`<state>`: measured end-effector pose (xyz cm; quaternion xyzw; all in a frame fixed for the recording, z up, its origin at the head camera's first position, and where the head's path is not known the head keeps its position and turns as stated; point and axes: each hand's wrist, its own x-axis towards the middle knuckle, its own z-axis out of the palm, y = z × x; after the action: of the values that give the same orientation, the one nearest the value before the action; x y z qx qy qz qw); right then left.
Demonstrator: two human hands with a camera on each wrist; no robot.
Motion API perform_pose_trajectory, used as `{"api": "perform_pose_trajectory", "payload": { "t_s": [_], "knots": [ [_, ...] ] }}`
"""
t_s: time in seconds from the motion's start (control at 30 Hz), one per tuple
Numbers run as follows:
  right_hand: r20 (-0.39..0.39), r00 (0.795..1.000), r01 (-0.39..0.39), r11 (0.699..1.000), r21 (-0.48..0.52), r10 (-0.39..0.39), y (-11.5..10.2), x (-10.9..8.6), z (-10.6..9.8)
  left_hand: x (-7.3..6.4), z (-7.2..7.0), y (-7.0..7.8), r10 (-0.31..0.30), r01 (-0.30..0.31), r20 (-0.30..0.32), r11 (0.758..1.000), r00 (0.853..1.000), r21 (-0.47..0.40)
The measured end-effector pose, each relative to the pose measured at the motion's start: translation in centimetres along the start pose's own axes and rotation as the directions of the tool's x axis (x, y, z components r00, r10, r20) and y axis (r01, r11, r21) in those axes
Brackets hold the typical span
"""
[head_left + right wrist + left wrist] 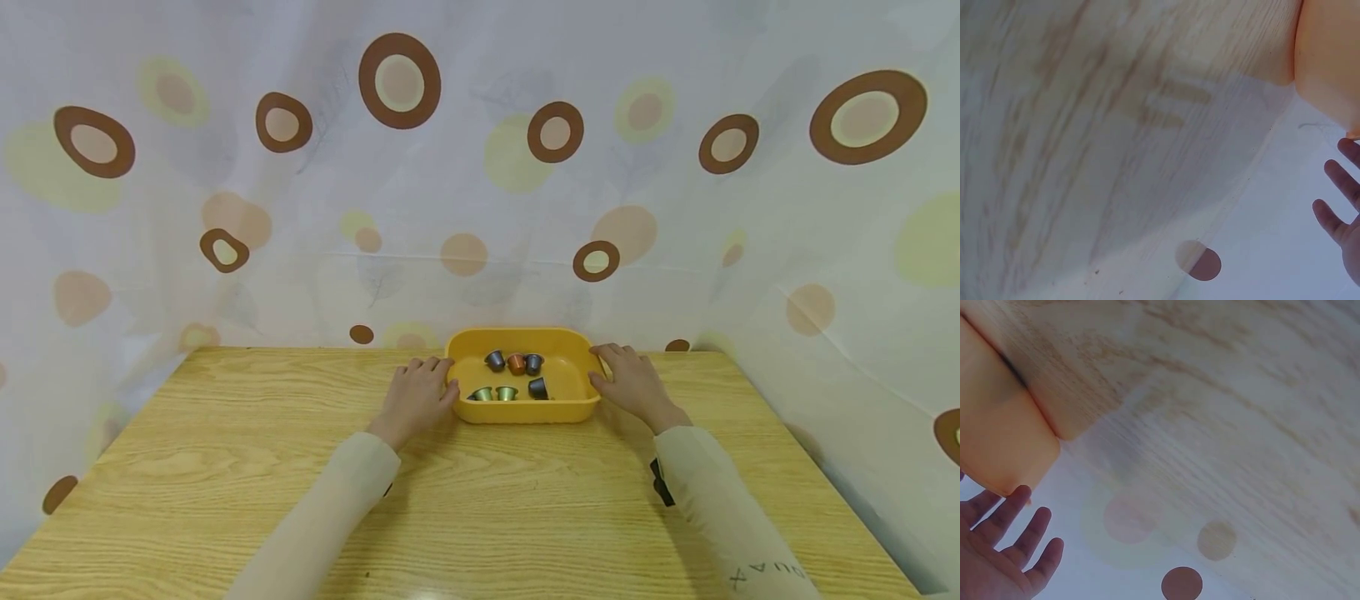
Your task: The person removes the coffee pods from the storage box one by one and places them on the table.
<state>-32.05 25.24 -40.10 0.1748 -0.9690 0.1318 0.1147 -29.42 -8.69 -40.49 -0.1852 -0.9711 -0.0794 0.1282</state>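
A yellow plastic tray [525,412] stands at the far middle of the wooden table [225,467]. In it lie several small coffee capsules: an orange one [516,362] between two grey-blue ones at the back, two green ones [495,393] and a dark one [537,387] in front. My left hand [416,396] rests flat against the tray's left side and my right hand [630,382] against its right side, fingers straight. The left wrist view has the left hand [1004,550] spread beside the tray [997,437]. The right wrist view has the right hand [1344,219] near the tray [1329,56].
A white curtain [480,167] with brown and yellow circles hangs close behind the table and along both sides. The tray stands near the table's far edge. Bare wood stretches in front of the tray toward me.
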Motion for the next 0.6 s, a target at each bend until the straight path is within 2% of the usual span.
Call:
{"api": "perform_pose_trajectory", "payload": {
  "t_s": [0.37, 0.6],
  "knots": [
    [0.016, 1.0, 0.009, 1.0, 0.0, -0.009, -0.06, -0.2, 0.09, -0.28, -0.23, 0.06, -0.01, 0.01, 0.017, 1.0, 1.0, -0.008],
    [0.019, 1.0, 0.021, 1.0, -0.012, -0.021, -0.44, -0.4, -0.02, -0.65, -0.78, 0.18, -0.01, 0.01, 0.007, 1.0, 1.0, -0.013]
  ]
}}
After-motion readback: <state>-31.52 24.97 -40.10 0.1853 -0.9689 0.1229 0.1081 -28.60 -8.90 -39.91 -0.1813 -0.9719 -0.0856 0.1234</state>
